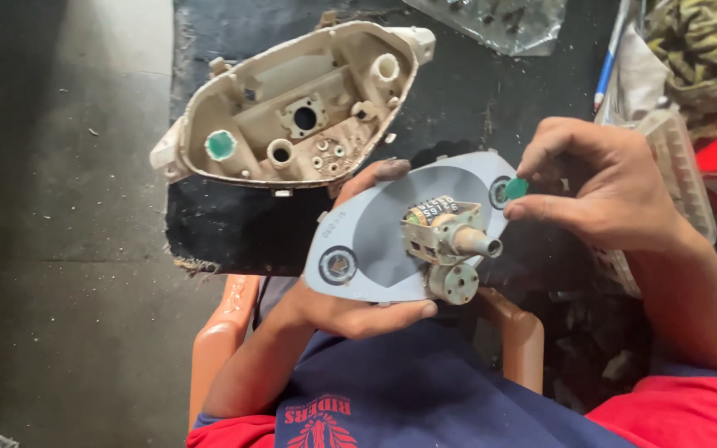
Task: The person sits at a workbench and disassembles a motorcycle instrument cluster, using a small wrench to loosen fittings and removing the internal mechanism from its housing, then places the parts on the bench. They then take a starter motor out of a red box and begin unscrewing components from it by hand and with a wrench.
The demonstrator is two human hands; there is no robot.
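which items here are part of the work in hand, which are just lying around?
In hand: grey gauge plate with metal mechanism, held by left hand; small green cap, pinched by right hand; open cream housing.

Lying about: clear plastic bag; blue pen; camouflage cloth.

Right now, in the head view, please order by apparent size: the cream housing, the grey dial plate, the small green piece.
1. Cream housing, though it lies farther from the camera.
2. Grey dial plate, nearly as large.
3. Small green piece, clearly smallest.
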